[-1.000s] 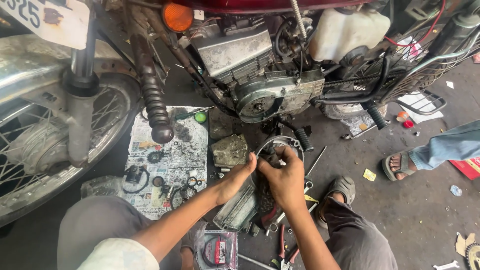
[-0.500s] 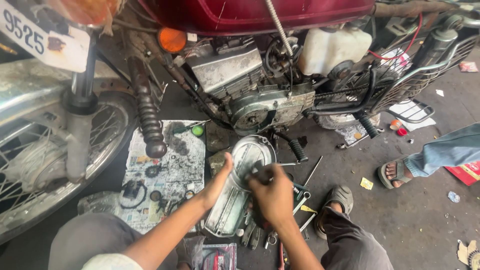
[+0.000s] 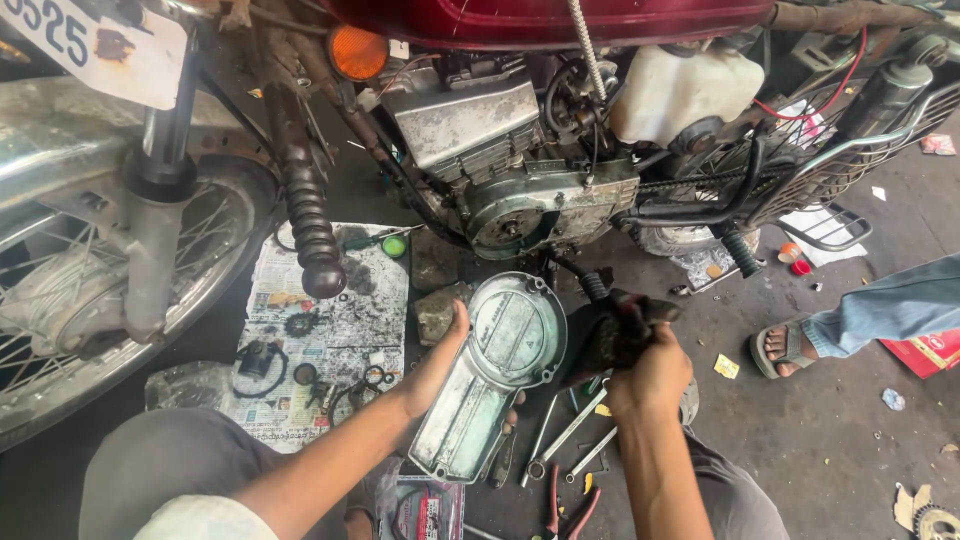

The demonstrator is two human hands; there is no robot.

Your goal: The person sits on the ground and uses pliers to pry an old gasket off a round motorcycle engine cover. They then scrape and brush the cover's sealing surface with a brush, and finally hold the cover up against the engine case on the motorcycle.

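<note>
The left hand (image 3: 440, 365) has the grey metal engine cover (image 3: 490, 375) by its left edge, thumb laid up along the rim and fingers curled under it, so the cover sits just to the right of that closed grip and leans against it. The cover is a long piece: its round end points up toward the motorcycle engine (image 3: 520, 190), its narrower end down toward the person's knees, the long axis running slightly aslant from upper right to lower left. Its flat outer face is turned up to the camera.

The right hand (image 3: 650, 375) is closed tight around a dark, greasy rag (image 3: 610, 330), bunched above the fist and just touching the cover's right rim near the round end.

On the floor under both hands lie spanners (image 3: 570, 435) and red-handled pliers (image 3: 565, 510). A sheet of newspaper (image 3: 330, 330) is spread flat toward the front wheel, strewn with small black rings and parts, a green cap (image 3: 394, 245) at its upper right corner. A small red and black packet (image 3: 425, 510) lies by the person's left knee. Far right, a red carton (image 3: 925, 350) rests beside another person's sandalled foot (image 3: 785, 345).
</note>
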